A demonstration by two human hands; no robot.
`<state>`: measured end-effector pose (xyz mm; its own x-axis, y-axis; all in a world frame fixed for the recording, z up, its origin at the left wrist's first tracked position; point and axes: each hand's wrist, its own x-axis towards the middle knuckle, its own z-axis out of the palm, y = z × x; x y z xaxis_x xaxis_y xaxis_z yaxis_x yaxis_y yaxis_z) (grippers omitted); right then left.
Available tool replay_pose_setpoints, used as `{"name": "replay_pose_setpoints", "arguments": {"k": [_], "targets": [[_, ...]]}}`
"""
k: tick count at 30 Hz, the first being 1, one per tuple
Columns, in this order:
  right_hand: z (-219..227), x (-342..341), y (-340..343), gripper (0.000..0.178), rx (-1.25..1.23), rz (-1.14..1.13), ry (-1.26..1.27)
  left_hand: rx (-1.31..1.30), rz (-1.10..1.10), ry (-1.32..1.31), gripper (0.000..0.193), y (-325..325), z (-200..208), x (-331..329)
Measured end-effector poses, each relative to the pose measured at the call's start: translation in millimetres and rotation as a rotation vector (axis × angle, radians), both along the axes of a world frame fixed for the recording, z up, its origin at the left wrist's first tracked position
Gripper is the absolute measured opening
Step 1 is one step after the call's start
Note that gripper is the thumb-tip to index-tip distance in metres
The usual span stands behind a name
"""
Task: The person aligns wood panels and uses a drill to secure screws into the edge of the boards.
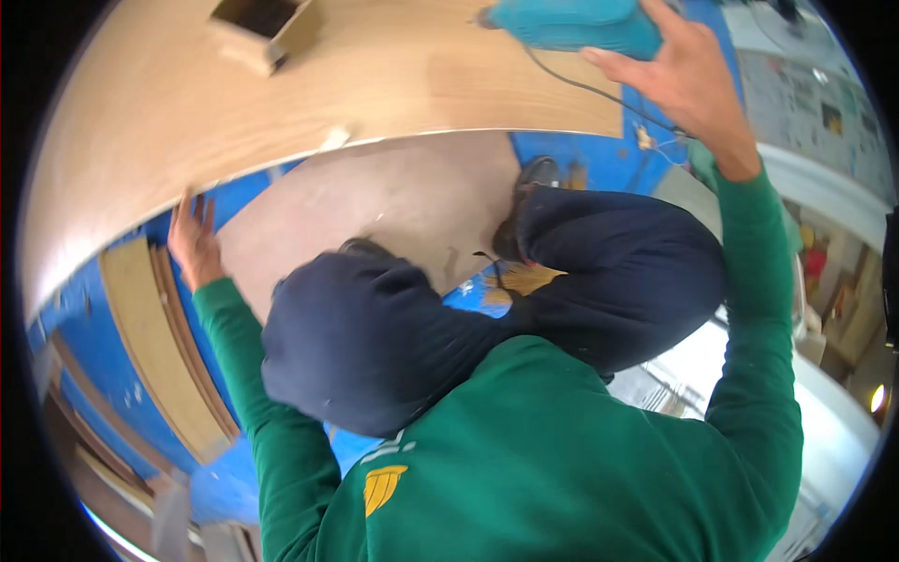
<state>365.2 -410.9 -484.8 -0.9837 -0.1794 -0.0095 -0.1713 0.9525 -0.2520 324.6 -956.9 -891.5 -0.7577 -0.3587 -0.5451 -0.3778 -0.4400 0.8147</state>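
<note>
My right hand (679, 80) is closed around a teal corded power drill (585, 26) at the upper right. The drill's dark nose points left, over a large light wooden panel (393, 80). A dark cord hangs from the drill and runs right, toward my wrist. At the left, my left hand (194, 242) is raised with its fingers stretched out against the panel's near edge. Its fingertips touch that edge, and I cannot make out how far they reach beneath it.
A small open wooden box (257, 33) rests on the panel at the upper left. Long wooden strips (154, 347) lie on blue sheeting (112, 375) at left. My bent legs (618, 272) straddle a beige board (375, 197) on the floor. White surfaces stand along the right.
</note>
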Motion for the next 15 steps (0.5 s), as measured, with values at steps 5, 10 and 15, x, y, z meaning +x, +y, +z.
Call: {"name": "replay_pose_setpoints", "arguments": {"k": [5,10,15], "targets": [[26,31,23,0.059,-0.022,-0.278,-0.133,-0.060,0.017,-0.029,0.046,-5,4,3],[-3,61,75,0.062,0.071,-0.307,-0.136,0.442,0.080,-0.114,0.045,78,20,-2],[-5,50,52,0.062,-0.101,-0.290,-0.237,0.552,-0.325,-0.127,0.041,175,70,30]]}}
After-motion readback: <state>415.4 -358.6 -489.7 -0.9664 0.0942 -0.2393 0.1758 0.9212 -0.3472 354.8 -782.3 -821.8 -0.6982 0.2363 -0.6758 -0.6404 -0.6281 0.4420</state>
